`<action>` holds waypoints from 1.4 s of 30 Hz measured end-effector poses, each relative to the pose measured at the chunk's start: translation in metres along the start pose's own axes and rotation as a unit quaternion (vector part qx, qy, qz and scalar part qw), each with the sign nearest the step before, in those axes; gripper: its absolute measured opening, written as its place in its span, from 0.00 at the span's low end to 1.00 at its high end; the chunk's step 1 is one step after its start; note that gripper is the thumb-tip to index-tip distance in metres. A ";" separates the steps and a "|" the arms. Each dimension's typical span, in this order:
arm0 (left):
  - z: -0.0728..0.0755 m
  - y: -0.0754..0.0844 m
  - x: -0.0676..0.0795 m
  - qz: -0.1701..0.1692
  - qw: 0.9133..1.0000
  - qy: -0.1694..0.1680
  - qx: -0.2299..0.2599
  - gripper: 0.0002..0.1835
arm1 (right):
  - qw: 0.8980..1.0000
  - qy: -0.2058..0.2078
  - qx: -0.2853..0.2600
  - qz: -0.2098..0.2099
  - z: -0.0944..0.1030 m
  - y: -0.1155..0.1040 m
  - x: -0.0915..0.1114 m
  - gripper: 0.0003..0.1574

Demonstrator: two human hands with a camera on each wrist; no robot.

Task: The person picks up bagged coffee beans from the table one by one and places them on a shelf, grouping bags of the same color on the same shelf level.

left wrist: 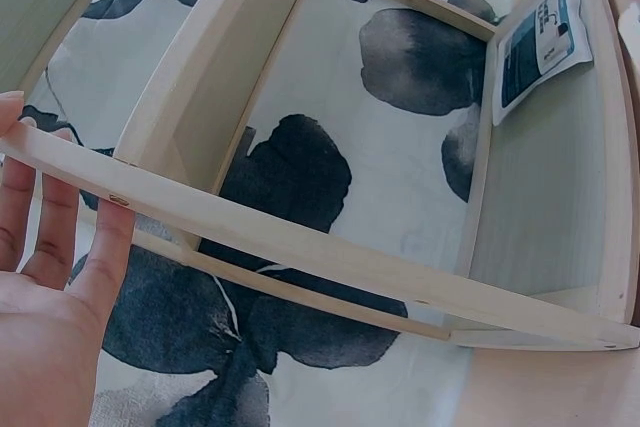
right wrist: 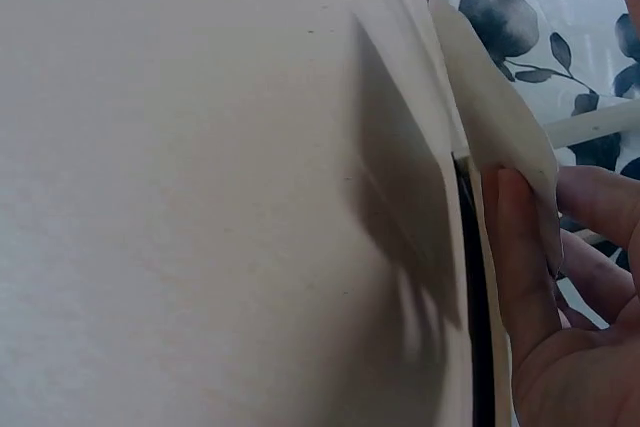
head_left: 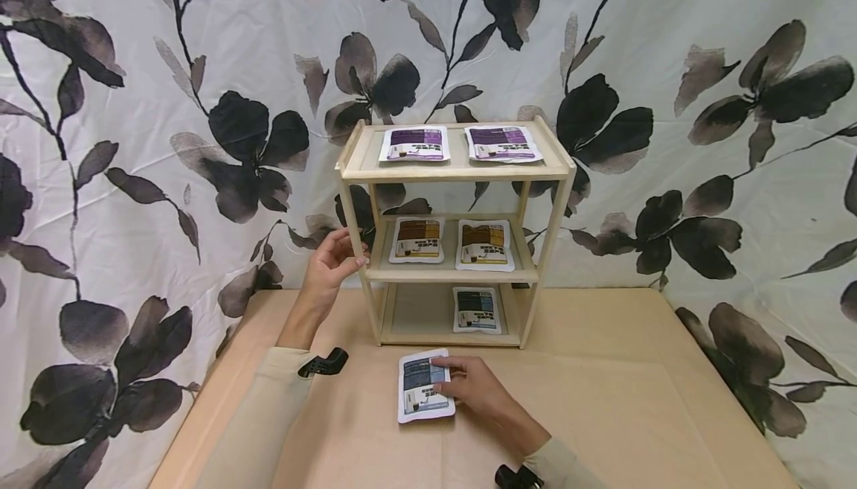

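My left hand grips the front left post of a small wooden shelf rack, with the thumb in front and the fingers behind it. My right hand pinches the right edge of a flat white pouch with a dark blue label, in front of the rack. In the right wrist view the pouch's plain back shows, and its shadow falls on the table. A matching blue-labelled pouch lies at the right of the bottom shelf.
Two brown-labelled pouches, the left pouch and the right pouch, lie on the middle shelf. On top are two purple-labelled pouches, left pouch and right pouch. A flowered cloth hangs behind the table.
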State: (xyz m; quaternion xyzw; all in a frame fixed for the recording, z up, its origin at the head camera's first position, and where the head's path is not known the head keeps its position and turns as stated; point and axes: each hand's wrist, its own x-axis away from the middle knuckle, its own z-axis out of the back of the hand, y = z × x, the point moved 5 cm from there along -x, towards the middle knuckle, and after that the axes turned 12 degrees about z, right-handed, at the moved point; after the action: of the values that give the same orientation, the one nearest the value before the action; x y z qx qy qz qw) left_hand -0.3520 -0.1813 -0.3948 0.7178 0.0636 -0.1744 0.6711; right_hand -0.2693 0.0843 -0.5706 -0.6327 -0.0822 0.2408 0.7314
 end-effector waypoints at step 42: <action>-0.001 0.002 0.000 0.003 1.000 0.000 0.017 0.26 | 0.998 0.043 -0.020 0.038 0.044 -0.010 -0.064 0.44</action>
State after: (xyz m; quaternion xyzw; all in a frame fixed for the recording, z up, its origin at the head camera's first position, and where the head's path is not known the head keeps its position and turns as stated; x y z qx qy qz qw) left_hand -0.3511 -0.1805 -0.3928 0.7295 0.0581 -0.1734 0.6590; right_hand -0.3414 0.0935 -0.5406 -0.6595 -0.0311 0.2395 0.7118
